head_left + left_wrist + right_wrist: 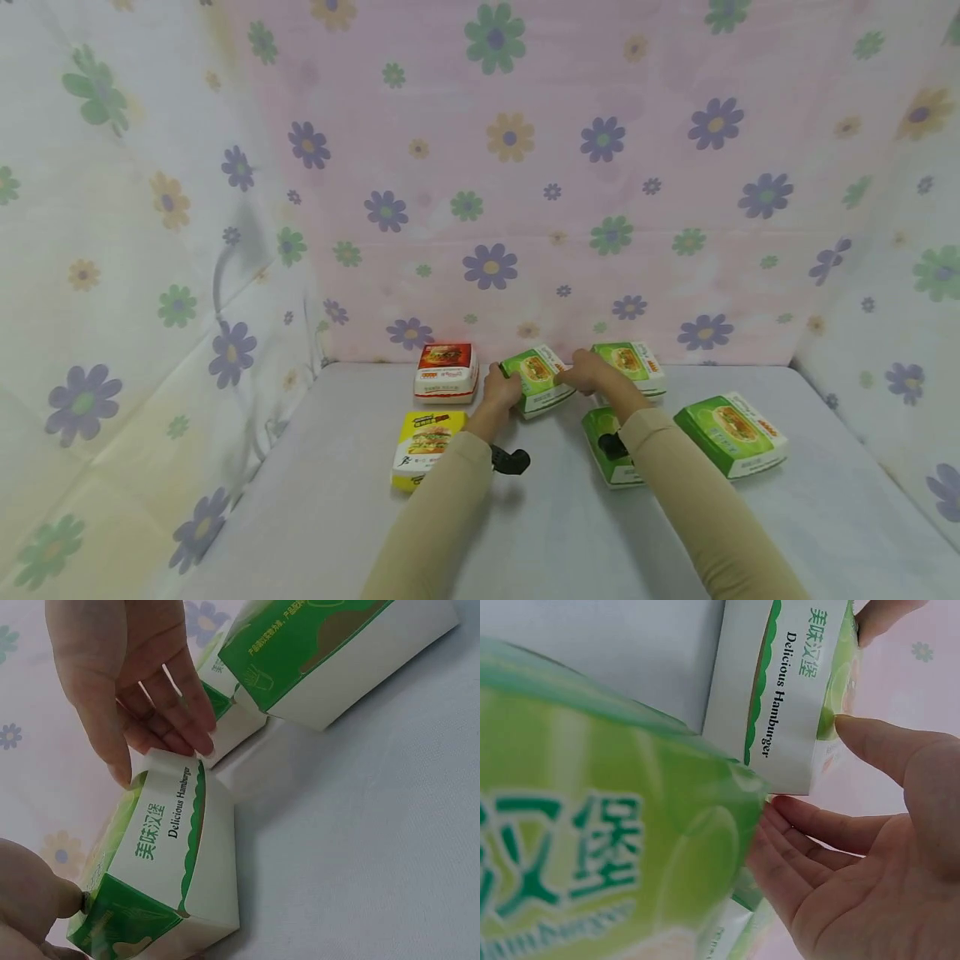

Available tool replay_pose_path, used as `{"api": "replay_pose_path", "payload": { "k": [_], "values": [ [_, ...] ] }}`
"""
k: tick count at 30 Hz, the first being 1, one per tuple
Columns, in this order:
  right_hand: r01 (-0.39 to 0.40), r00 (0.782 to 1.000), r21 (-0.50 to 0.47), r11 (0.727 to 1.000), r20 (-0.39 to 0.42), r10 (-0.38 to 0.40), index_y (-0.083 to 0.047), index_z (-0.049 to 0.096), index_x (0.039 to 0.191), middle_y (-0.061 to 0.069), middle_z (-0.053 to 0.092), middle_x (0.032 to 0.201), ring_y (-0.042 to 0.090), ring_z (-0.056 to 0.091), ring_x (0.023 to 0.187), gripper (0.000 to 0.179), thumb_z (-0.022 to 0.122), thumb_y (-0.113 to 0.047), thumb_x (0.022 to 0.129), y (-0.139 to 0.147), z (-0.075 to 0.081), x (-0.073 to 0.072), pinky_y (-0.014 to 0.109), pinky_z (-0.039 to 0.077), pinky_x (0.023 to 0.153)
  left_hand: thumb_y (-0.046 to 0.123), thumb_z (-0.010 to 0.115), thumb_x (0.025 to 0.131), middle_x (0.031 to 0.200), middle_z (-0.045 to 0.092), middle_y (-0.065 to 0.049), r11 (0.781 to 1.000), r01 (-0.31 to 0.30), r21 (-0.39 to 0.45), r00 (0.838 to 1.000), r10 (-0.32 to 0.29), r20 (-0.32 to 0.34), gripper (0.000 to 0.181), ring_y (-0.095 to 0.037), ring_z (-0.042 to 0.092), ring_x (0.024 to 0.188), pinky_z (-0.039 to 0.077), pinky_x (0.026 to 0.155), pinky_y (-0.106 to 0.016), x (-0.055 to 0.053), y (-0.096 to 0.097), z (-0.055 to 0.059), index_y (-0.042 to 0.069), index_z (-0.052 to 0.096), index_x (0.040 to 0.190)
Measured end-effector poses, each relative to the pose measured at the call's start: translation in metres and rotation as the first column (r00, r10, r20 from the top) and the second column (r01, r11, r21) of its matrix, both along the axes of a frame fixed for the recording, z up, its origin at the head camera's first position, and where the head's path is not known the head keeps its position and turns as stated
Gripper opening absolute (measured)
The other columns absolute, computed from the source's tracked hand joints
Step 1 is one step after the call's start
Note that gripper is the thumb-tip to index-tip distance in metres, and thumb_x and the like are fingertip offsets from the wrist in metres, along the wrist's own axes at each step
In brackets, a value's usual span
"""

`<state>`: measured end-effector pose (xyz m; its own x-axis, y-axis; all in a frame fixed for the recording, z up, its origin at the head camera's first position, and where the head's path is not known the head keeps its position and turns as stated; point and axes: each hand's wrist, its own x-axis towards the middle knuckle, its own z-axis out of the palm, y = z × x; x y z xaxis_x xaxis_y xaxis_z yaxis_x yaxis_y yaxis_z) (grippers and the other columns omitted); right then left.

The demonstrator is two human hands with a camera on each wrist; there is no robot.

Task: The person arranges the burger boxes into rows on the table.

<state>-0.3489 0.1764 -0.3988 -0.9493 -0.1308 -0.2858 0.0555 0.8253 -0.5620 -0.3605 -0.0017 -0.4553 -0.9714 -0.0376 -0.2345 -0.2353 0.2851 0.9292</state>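
Note:
Both hands are at a green and white hamburger box near the back of the table, turned at an angle. My left hand grips its left side, with the thumb at the lid's edge in the left wrist view. From the right, my right hand pinches the near corner; in the right wrist view its thumb lies on the top edge and the fingers are against the side. "Delicious Hamburger" is printed on the box's white side. The left hand's other fingers are mostly hidden.
A red box stands back left, with a yellow box in front of it. Several more green boxes are on the right: one at the back, one partly under the right forearm, one farther right. Flowered cloth walls enclose the table.

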Motion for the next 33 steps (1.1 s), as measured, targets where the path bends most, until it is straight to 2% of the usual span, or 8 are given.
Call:
{"api": "replay_pose_path", "payload": {
  "k": [3, 7, 10, 15, 18, 21, 24, 33],
  "values": [
    [-0.031, 0.999, 0.070, 0.997, -0.036, 0.034, 0.016, 0.044, 0.134, 0.021, 0.056, 0.103, 0.021, 0.052, 0.071, 0.058, 0.063, -0.027, 0.100, 0.000, 0.006, 0.002, 0.039, 0.050, 0.072, 0.025, 0.048, 0.107, 0.159, 0.030, -0.029, 0.998, 0.019, -0.058, 1.000, -0.018, 0.011, 0.066, -0.035, 0.036, 0.143, 0.035, 0.117, -0.048, 0.001, -0.003, 0.002, 0.000, 0.019, 0.161],
    [-0.067, 0.995, 0.140, 0.988, -0.071, 0.077, 0.018, 0.050, 0.126, 0.031, 0.057, 0.120, 0.039, 0.059, 0.104, 0.052, 0.058, -0.028, 0.102, 0.001, 0.011, 0.002, 0.050, 0.051, 0.089, 0.036, 0.051, 0.106, 0.158, 0.027, -0.032, 0.989, 0.063, -0.131, 0.997, -0.058, 0.044, 0.076, -0.038, 0.039, 0.138, 0.048, 0.105, -0.050, 0.008, -0.007, 0.003, -0.002, 0.015, 0.160],
    [-0.071, 0.995, 0.127, 0.989, -0.062, 0.079, 0.020, 0.045, 0.134, 0.037, 0.052, 0.133, 0.047, 0.055, 0.122, 0.056, 0.052, -0.028, 0.106, 0.001, 0.010, -0.001, 0.053, 0.048, 0.100, 0.043, 0.054, 0.104, 0.157, 0.027, -0.033, 0.983, 0.103, -0.150, 0.993, -0.094, 0.068, 0.083, -0.039, 0.045, 0.130, 0.057, 0.088, -0.046, 0.014, -0.008, 0.003, -0.004, 0.013, 0.160],
    [-0.082, 0.994, 0.092, 0.992, -0.060, 0.088, 0.020, 0.034, 0.146, 0.039, 0.038, 0.151, 0.052, 0.038, 0.140, 0.063, 0.047, -0.027, 0.107, 0.002, 0.003, -0.008, 0.057, 0.038, 0.114, 0.045, 0.057, 0.103, 0.157, 0.027, -0.032, 0.978, 0.132, -0.160, 0.989, -0.120, 0.081, 0.088, -0.037, 0.049, 0.123, 0.059, 0.072, -0.038, 0.024, -0.006, 0.004, -0.004, 0.011, 0.160],
    [-0.105, 0.992, 0.080, 0.991, -0.067, 0.111, 0.019, 0.042, 0.142, 0.038, 0.045, 0.144, 0.051, 0.046, 0.134, 0.056, 0.047, -0.024, 0.107, 0.000, 0.000, -0.009, 0.056, 0.043, 0.110, 0.043, 0.057, 0.103, 0.159, 0.025, -0.030, 0.982, 0.132, -0.137, 0.988, -0.120, 0.097, 0.088, -0.036, 0.048, 0.125, 0.058, 0.076, -0.040, 0.027, -0.006, 0.005, -0.002, 0.010, 0.162],
    [-0.126, 0.988, 0.080, 0.989, -0.082, 0.133, 0.014, 0.058, 0.120, 0.029, 0.061, 0.115, 0.038, 0.061, 0.104, 0.038, 0.048, -0.020, 0.106, -0.001, 0.000, -0.008, 0.045, 0.052, 0.088, 0.040, 0.054, 0.105, 0.162, 0.022, -0.027, 0.983, 0.149, -0.106, 0.984, -0.137, 0.110, 0.083, -0.035, 0.046, 0.128, 0.057, 0.083, -0.044, 0.027, -0.005, 0.005, 0.000, 0.009, 0.162],
    [-0.111, 0.989, 0.070, 0.991, -0.090, 0.117, 0.003, 0.058, 0.094, 0.013, 0.055, 0.087, 0.024, 0.050, 0.076, 0.025, 0.050, -0.018, 0.105, -0.004, 0.000, -0.005, 0.037, 0.044, 0.069, 0.035, 0.048, 0.108, 0.162, 0.024, -0.025, 0.980, 0.168, -0.102, 0.982, -0.157, 0.109, 0.074, -0.035, 0.044, 0.133, 0.057, 0.087, -0.048, 0.025, -0.005, 0.005, 0.000, 0.012, 0.162],
    [-0.043, 0.994, 0.073, 0.996, -0.096, 0.050, 0.001, 0.052, 0.090, 0.011, 0.053, 0.087, 0.026, 0.051, 0.080, 0.018, 0.059, -0.015, 0.094, -0.013, 0.005, 0.002, 0.038, 0.046, 0.072, 0.023, 0.038, 0.109, 0.157, 0.037, -0.020, 0.977, 0.199, -0.076, 0.976, -0.191, 0.106, 0.058, -0.031, 0.043, 0.131, 0.049, 0.100, -0.053, 0.010, -0.011, 0.006, 0.000, 0.023, 0.160]
  ]
}}
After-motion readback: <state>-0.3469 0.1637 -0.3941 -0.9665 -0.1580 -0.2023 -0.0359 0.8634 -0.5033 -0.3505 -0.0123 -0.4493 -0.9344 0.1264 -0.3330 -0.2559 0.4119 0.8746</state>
